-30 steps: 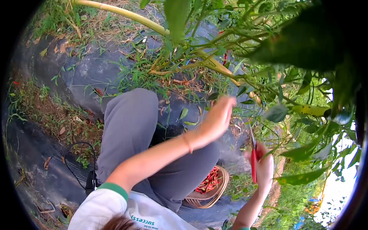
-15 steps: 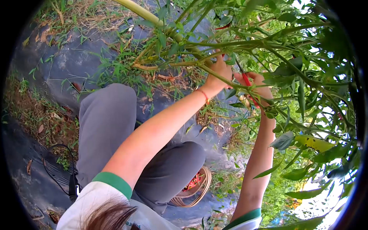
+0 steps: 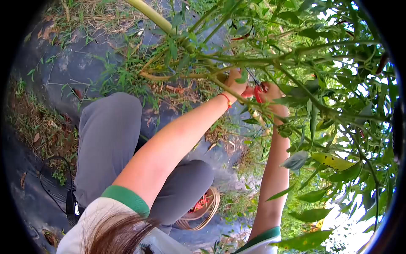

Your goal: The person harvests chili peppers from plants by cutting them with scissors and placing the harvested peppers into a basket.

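My left hand (image 3: 237, 83), with a red bracelet at the wrist, reaches in among the stems of a leafy chili plant (image 3: 296, 55). Its fingers look curled, but leaves and a branch cover much of them, and whatever they hold is hidden. Close beside it, my right hand (image 3: 274, 94) grips red-handled scissors (image 3: 258, 95). Their thin dark blades point up and left, near my left hand. A branch (image 3: 237, 95) crosses in front of both hands. One dark red chili (image 3: 242, 37) hangs above them.
A round wicker basket (image 3: 216, 207) with red chilies (image 3: 200, 204) stands beside my knee. Black plastic sheeting (image 3: 80, 57) with weeds and dry grass covers the ground. A thick stem (image 3: 152, 16) slants across the top. Dense foliage fills the right side.
My right hand has brought the scissors left, closer to my left hand. The whole view has shifted slightly, so the branches and basket appear displaced.
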Tool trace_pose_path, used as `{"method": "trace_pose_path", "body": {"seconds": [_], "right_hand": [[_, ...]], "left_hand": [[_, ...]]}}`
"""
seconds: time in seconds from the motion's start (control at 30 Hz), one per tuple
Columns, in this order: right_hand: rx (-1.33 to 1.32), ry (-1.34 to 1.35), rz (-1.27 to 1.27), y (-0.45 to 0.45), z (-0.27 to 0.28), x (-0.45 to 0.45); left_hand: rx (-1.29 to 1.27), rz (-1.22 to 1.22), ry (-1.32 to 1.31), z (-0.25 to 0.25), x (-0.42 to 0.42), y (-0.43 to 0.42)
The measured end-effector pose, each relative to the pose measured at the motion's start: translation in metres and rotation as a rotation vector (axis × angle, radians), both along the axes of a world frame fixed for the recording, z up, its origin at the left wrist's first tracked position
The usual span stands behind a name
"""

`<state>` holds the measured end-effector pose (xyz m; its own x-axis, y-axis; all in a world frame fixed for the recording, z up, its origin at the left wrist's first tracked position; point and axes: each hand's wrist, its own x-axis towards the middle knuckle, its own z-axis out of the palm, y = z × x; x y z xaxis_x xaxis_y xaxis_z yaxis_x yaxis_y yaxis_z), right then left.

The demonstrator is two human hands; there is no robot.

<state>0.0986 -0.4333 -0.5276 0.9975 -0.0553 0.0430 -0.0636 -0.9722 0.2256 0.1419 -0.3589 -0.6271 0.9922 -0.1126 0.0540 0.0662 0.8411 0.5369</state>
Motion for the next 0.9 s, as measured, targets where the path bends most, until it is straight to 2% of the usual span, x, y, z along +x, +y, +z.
{"method": "trace_pose_path", "body": {"seconds": [0.07, 0.1, 0.17, 0.2, 0.3, 0.33, 0.37, 0.4, 0.5, 0.57, 0.6, 0.77, 0.83, 0.9], "right_hand": [[0.03, 0.029, -0.034, -0.002, 0.0, 0.0], [0.045, 0.039, -0.042, -0.001, 0.0, -0.001], [0.094, 0.067, -0.066, -0.001, 0.0, -0.008], [0.114, 0.078, -0.082, -0.001, 0.0, -0.011], [0.175, 0.118, -0.134, 0.006, 0.001, -0.025], [0.235, 0.21, -0.206, 0.01, 0.004, -0.025], [0.232, 0.211, -0.209, -0.008, -0.006, -0.02], [0.389, 0.155, -0.154, -0.03, -0.019, -0.011], [0.366, 0.166, -0.122, -0.013, -0.009, -0.012], [0.098, 0.183, -0.228, 0.031, 0.004, -0.022], [-0.003, 0.153, -0.125, 0.027, 0.001, -0.017], [-0.185, -0.009, 0.006, 0.033, -0.001, -0.018], [-0.173, -0.085, 0.103, 0.038, 0.002, -0.022], [-0.224, -0.036, 0.023, 0.002, -0.013, -0.016]], "left_hand": [[0.288, -0.185, 0.342, 0.007, -0.015, 0.009], [0.297, -0.189, 0.352, 0.008, -0.019, 0.014], [0.387, -0.275, 0.276, -0.002, -0.029, 0.016], [0.592, -0.186, 0.152, -0.007, -0.038, 0.015], [0.667, -0.168, 0.123, 0.003, -0.057, 0.039], [0.709, -0.235, 0.067, 0.002, -0.057, 0.042], [0.706, -0.238, 0.067, 0.001, -0.06, 0.044], [0.691, -0.257, 0.054, 0.002, -0.062, 0.046], [0.702, -0.308, 0.055, 0.001, -0.061, 0.044], [0.626, -0.306, 0.141, -0.003, -0.06, 0.04], [0.616, -0.298, 0.129, -0.005, -0.059, 0.038], [0.588, -0.317, 0.12, -0.001, -0.058, 0.042], [0.723, -0.308, 0.122, 0.002, -0.061, 0.044], [0.674, -0.265, 0.089, -0.005, -0.064, 0.038]]}}
